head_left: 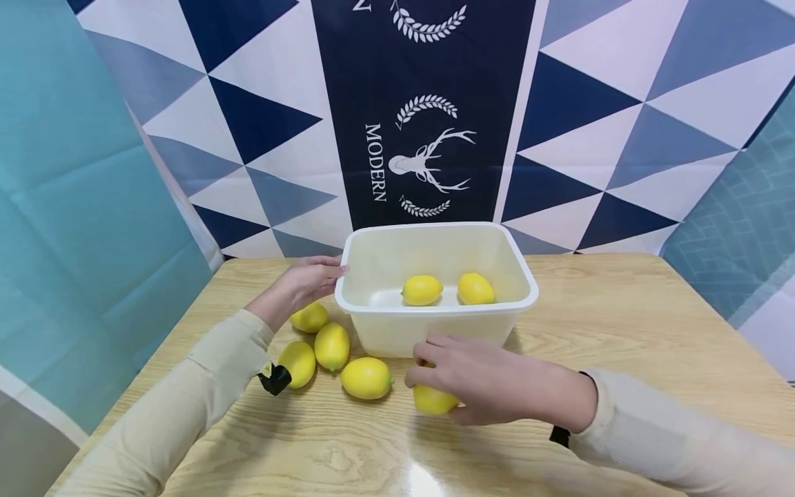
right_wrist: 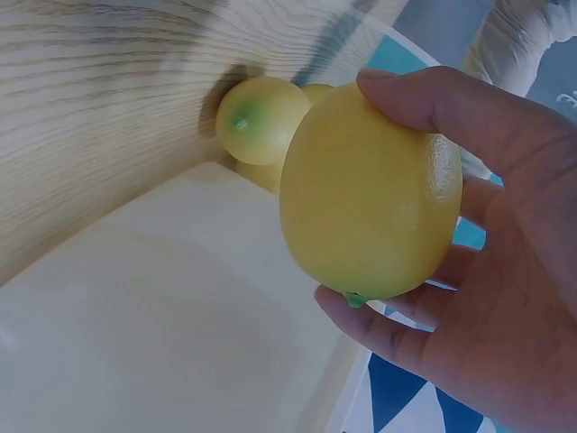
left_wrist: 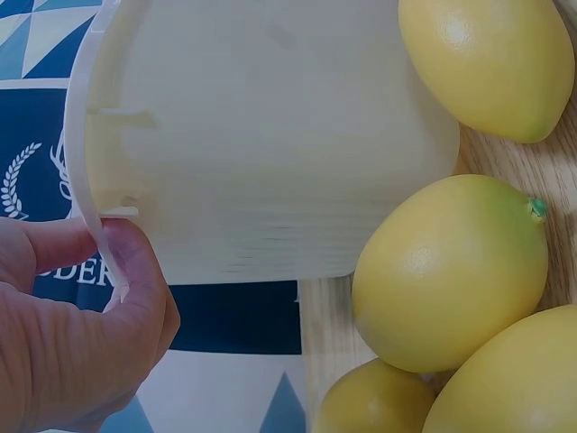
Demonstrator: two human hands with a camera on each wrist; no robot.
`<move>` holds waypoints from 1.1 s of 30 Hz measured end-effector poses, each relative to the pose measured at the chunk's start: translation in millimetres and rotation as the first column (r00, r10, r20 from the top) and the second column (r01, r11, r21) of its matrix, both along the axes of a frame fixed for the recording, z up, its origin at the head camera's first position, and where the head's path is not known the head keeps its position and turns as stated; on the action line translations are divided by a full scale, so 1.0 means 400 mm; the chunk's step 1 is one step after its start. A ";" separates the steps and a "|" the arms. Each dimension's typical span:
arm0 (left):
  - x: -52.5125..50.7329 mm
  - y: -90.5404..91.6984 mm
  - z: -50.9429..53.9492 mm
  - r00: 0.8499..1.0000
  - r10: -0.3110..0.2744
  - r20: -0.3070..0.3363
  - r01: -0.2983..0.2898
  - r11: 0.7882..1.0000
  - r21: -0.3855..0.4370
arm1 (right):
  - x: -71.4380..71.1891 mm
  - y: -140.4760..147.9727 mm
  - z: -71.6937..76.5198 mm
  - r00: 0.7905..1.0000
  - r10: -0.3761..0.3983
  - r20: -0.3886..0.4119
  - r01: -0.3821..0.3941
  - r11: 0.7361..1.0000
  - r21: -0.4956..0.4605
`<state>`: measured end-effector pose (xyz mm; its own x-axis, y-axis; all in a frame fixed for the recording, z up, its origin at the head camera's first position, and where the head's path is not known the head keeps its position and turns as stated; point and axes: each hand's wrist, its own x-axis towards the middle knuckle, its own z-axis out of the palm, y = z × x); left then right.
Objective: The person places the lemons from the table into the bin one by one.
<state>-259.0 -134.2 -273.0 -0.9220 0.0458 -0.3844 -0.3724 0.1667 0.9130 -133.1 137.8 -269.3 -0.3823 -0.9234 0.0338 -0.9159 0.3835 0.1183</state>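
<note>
A white plastic bin [head_left: 435, 330] stands on the table with two lemons inside, one [head_left: 422, 290] left of the other [head_left: 475, 288]. At its left end my left hand [head_left: 310, 277] pinches the rim [left_wrist: 81, 162] between thumb and fingers. My right hand [head_left: 481, 378] grips a lemon [right_wrist: 371, 194] in front of the bin's near wall. In the right wrist view, the thumb lies on one side of this lemon and fingers wrap the other; its green stem end shows. Several more lemons lie by the bin's near left corner, among them one lemon [head_left: 366, 378] closest to my right hand.
The wooden table [head_left: 596, 310] carries everything. Behind the bin hangs a patterned cloth [head_left: 428, 172] with triangles and a deer head. A teal cloth [head_left: 93, 207] borders the left side, and another blue-green cloth [head_left: 739, 228] borders the right.
</note>
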 end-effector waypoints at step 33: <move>0.001 -0.005 0.002 1.000 -0.008 -0.014 0.008 1.000 -0.010 | -0.064 -0.035 0.123 1.000 -0.001 0.025 0.003 0.997 -0.078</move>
<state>-258.5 -136.3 -272.4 -0.9271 0.0496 -0.3716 -0.3578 0.1792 0.9164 -158.9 123.8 -220.2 -0.3856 -0.9176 0.0962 -0.9175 0.3924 0.0653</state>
